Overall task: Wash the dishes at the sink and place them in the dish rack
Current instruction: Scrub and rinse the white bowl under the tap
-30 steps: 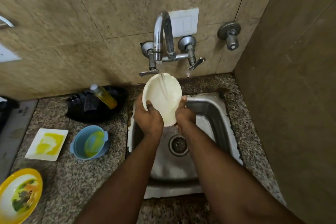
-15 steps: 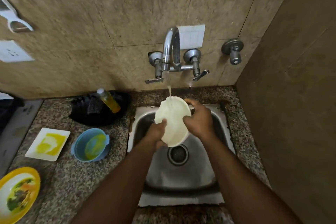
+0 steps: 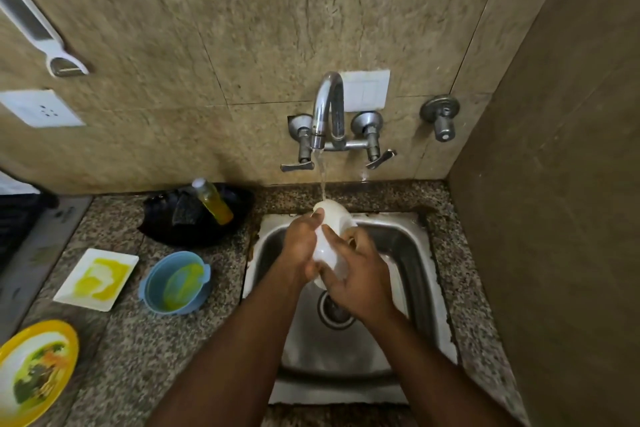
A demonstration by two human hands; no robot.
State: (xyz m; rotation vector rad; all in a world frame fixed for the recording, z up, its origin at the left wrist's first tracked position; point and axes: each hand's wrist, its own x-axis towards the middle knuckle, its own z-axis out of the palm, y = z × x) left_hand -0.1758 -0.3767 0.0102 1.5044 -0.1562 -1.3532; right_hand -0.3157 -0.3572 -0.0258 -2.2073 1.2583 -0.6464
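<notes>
A white bowl (image 3: 331, 218) is held over the steel sink (image 3: 412, 246), turned so that its outside faces up under the running water from the tap (image 3: 327, 107). My left hand (image 3: 300, 246) grips the bowl's left side, fingertips curled over its rim. My right hand (image 3: 360, 270) wraps around its lower right side, thumb lying across the outside. Much of the bowl is hidden behind both hands. On the counter to the left sit a dirty blue bowl (image 3: 175, 282), a white square plate (image 3: 97, 279) with yellow smears, and a yellow plate (image 3: 34, 371) with food remains.
A black pan (image 3: 194, 218) at the back of the granite counter holds a dark scrub pad and a yellow soap bottle (image 3: 213, 201). A wall stands close on the right. A valve (image 3: 440, 116), a socket (image 3: 41, 109) and a hanging white tool (image 3: 34, 28) are on the tiled wall.
The bowl has been turned from inside-facing-me to outside-up under the stream. My right hand moved from its top rim down to its lower side, and my left hand moved up its left side.
</notes>
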